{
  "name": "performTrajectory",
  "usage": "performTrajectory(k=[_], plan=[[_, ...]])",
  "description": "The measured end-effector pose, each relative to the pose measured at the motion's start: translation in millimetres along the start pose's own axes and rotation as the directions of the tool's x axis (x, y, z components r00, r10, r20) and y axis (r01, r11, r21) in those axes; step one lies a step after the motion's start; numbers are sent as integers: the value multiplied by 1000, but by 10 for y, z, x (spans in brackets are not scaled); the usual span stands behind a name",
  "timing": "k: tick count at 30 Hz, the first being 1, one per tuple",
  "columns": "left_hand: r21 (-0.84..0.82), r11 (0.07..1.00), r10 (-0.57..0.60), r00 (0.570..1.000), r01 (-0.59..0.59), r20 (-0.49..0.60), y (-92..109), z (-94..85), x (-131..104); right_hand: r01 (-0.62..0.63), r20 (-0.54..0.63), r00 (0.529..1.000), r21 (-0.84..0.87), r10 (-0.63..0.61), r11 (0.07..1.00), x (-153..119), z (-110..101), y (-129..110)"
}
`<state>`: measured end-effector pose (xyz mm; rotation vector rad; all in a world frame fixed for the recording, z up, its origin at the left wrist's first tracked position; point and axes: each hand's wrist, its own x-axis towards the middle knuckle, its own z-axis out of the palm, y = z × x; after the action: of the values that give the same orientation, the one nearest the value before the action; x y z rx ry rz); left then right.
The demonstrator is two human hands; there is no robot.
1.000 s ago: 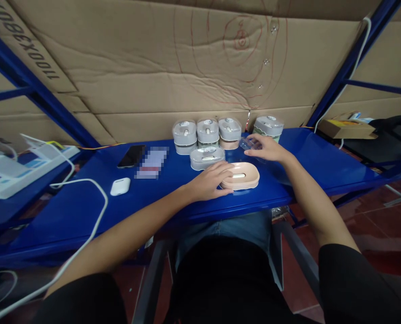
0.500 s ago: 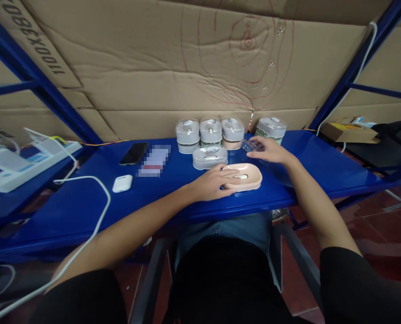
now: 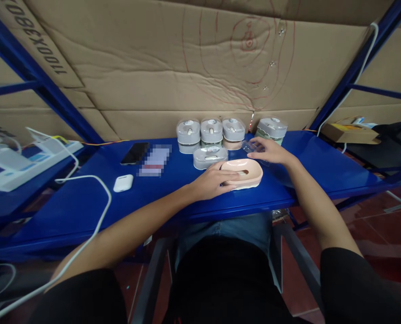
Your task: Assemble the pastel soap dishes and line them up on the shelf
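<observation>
My left hand (image 3: 214,181) lies over the left end of a peach oval box (image 3: 254,177), its fingers reaching into the recessed top and its thumb at the near rim. A slot shows in that recess, with a small pale piece partly under my fingertips. Beyond the box's right end, my right hand (image 3: 269,151) is closed around a clear plastic cover (image 3: 250,146) resting low at the table. Just past my left fingers sits a grey oval lid with a clear top (image 3: 209,158). Behind it stand several lidded oval boxes (image 3: 211,131) in a row.
Another lidded box, greenish below (image 3: 271,128), stands at the back right. Left on the blue table (image 3: 153,198) are a black phone (image 3: 133,153), a blurred-out sheet and a white earphone case (image 3: 123,183). A white cable (image 3: 101,216) crosses my left arm. Cardboard (image 3: 153,58) walls the back.
My left fingers have slid further into the recess, covering more of the pale piece. The peach top appears slightly tilted. My right hand and the clear cover stay nearly in place.
</observation>
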<state>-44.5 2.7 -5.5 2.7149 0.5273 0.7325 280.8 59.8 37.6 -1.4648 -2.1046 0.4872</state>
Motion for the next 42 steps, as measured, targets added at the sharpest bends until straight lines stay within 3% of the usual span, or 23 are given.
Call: performTrajectory(k=[6,14,18,22,27,32,35,42], plan=[[33,999,-24,996,26,-85,-69,20,-30,9,-2,1000,29,-8,1000,-11,-5,7],[79,992,114,949,-94,-295,-124,32,-17,85,-120,990,53,-78,995,39,-46,136],[139,990,60,903,-1,-424,-185,-109,10,93,-150,985,39,-87,995,54,-77,192],[141,986,-9,859,94,-512,-337,-238,0,66,-109,992,41,-61,997,43,-37,184],[128,961,-148,844,246,-515,-482,-264,-36,39,-42,998,38,-38,999,41,13,145],[152,953,-159,862,261,-482,-504,-251,-34,21,-38,999,50,-19,999,28,-11,119],[172,964,-99,873,203,-477,-454,-258,-25,14,-56,998,50,-12,999,21,-20,117],[236,966,188,917,-108,-352,-228,-124,3,73,-54,996,35,-71,997,42,-29,151]])
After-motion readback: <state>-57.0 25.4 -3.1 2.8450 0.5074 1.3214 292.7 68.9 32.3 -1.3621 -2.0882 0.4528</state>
